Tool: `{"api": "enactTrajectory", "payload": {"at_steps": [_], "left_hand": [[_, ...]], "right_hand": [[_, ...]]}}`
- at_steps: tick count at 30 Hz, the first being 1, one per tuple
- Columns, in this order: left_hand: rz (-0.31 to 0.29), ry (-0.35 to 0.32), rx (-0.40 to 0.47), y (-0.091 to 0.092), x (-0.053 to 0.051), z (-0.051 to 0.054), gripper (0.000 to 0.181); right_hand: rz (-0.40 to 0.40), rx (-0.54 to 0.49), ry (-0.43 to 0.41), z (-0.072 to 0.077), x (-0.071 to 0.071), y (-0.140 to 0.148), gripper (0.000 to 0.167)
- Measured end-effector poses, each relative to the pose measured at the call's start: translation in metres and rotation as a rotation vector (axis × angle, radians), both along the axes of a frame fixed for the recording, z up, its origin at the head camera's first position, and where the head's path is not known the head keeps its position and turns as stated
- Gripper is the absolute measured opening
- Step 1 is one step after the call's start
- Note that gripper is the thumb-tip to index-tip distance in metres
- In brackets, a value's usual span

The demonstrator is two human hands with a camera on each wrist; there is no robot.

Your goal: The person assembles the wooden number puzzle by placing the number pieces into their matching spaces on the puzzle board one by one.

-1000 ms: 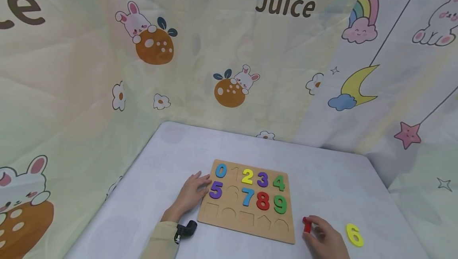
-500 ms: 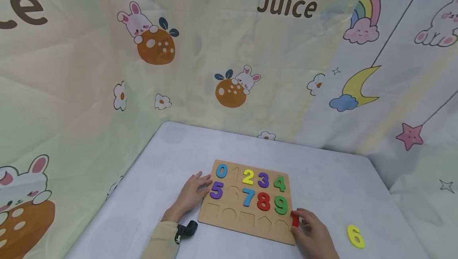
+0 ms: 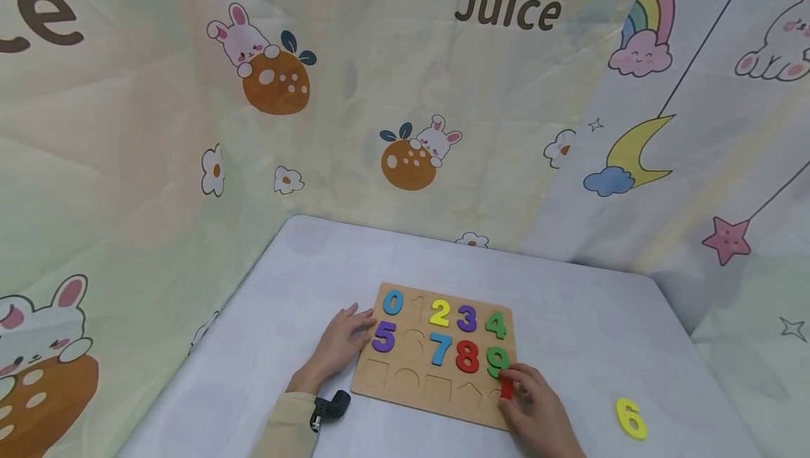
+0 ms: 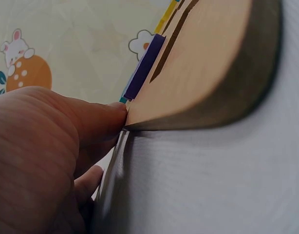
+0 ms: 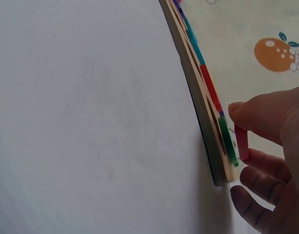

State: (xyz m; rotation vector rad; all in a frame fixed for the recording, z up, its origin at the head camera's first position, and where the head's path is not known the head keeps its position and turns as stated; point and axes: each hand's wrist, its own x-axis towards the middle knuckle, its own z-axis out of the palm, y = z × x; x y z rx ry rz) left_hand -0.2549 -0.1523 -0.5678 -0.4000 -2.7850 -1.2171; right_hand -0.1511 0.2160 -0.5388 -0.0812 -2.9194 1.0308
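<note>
A wooden number board (image 3: 430, 405) lies on the table, with coloured number pieces in its top two rows. The recesses for 1 and 6 are bare, as is the bottom row of outlined shapes. My left hand (image 3: 342, 345) touches the board's left edge, its thumb (image 4: 103, 119) at the side by the purple 5 (image 4: 144, 68). Between thumb and fingers, my right hand (image 3: 541, 412) pinches a red number 1 (image 3: 507, 388) above the board's lower right part, near the green 9 (image 3: 497, 359). The right wrist view shows the red number 1 (image 5: 241, 142) held edge-on, apart from the board.
A yellow number 6 (image 3: 631, 418) lies on the white table to the right of my right hand. A printed cloth (image 3: 354, 148) with rabbits hangs behind the table. A black device (image 3: 329, 409) is strapped on my left wrist.
My right hand has moved left with the red number 1, from the table beside the board to over its right edge. My left hand stays at the board's left edge.
</note>
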Motion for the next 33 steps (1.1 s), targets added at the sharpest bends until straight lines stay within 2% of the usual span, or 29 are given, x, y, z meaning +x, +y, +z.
{"api": "enactTrajectory", "payload": {"at_steps": [7,27,33], "left_hand": [[0.007,-0.005,-0.003,0.0,-0.001,-0.001,0.031],[0.001,0.013,-0.01,0.001,-0.001,0.002,0.03],[-0.002,0.012,-0.007,0.001,-0.001,0.001,0.03]], "right_hand": [[0.004,-0.021,-0.019,-0.002,0.0,-0.011,0.04],[0.046,-0.017,0.063,-0.002,0.002,-0.02,0.036],[0.057,-0.043,0.043,-0.001,0.001,-0.026,0.038]]}}
